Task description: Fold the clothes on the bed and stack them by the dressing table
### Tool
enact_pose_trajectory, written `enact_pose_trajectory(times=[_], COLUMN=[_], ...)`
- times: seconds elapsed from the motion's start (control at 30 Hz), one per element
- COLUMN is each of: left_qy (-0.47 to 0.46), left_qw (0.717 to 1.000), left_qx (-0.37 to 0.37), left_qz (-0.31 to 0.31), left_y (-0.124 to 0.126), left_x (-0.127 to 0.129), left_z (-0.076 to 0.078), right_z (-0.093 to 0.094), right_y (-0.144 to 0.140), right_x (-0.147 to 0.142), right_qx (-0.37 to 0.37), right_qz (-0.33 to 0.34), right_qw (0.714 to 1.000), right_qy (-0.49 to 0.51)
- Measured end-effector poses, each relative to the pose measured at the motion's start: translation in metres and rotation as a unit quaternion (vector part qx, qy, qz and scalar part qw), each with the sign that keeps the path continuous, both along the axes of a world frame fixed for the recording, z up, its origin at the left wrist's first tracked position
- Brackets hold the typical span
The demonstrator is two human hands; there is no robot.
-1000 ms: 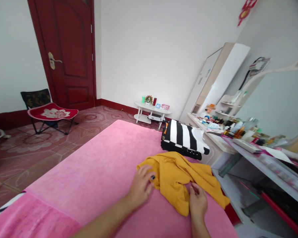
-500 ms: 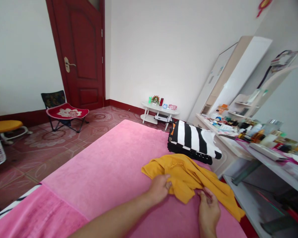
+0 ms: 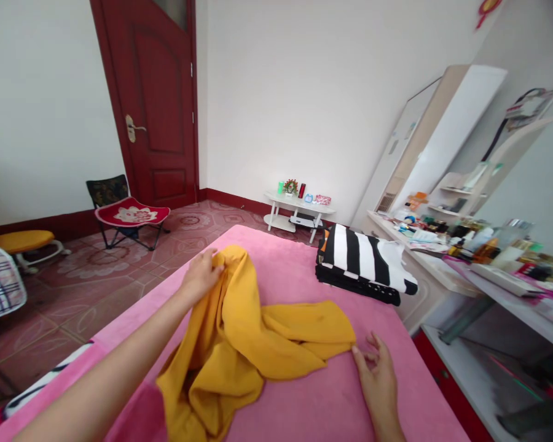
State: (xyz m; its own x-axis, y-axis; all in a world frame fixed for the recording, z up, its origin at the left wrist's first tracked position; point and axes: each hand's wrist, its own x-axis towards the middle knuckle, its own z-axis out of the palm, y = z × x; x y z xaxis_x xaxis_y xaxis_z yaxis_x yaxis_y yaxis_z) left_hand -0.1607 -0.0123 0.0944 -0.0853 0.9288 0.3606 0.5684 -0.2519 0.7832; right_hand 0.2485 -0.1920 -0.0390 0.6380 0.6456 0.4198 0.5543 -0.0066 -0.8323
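One yellow garment (image 3: 239, 350) is seen, spread in a long crumpled band across the pink bed (image 3: 276, 258). Two hands are counted. The left hand (image 3: 201, 275), up at ten o'clock, is closed on the garment's far end, the cloth pinched in its grip and lifted off the blanket. The right hand (image 3: 378, 376), at four o'clock, is laid flat on the blanket with its fingers loosely spread, the fingertips just touching the garment's near corner; nothing is held in that grip.

One folded black-and-white striped pile (image 3: 366, 265) is set at two o'clock, near the bed's right edge and apart from the garment. Open pink blanket is left between the two and toward twelve o'clock. The bed's right edge is run close alongside a cluttered dressing surface (image 3: 447, 270); its left edge is met by tiled floor (image 3: 96, 288).

Beyond, one small white side table (image 3: 299, 212), one red folding chair (image 3: 131, 215) and one red door (image 3: 152, 104) are seen, all well apart.
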Motion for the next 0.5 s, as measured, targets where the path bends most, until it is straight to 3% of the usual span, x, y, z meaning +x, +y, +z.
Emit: enact_pose_trajectory(times=[0.07,0.13,0.23,0.33,0.4,0.5], left_qy=[0.151,0.244,0.312,0.337,0.350,0.359], left_qw=[0.988,0.969,0.943,0.937,0.935,0.931], left_qx=[0.008,0.025,-0.001,-0.029,-0.026,-0.018], left_qz=[0.011,-0.042,-0.118,-0.088,-0.057,-0.058], left_y=[0.003,-0.005,-0.024,-0.039,-0.045,-0.047], left_x=[-0.009,-0.007,0.012,0.033,0.040,0.039], left_z=[-0.040,-0.074,-0.108,-0.124,-0.126,-0.123], right_z=[-0.002,-0.003,-0.002,0.004,0.008,0.014], right_y=[0.001,0.001,0.000,0.000,0.000,-0.001], right_x=[0.001,0.001,-0.005,-0.016,-0.024,-0.035], right_qx=[-0.038,-0.053,-0.056,-0.087,-0.121,-0.137], right_qz=[0.006,0.011,0.042,0.110,0.152,0.198], right_qw=[0.999,0.997,0.993,0.977,0.959,0.935], right_qy=[-0.031,-0.058,-0.099,-0.158,-0.205,-0.261])
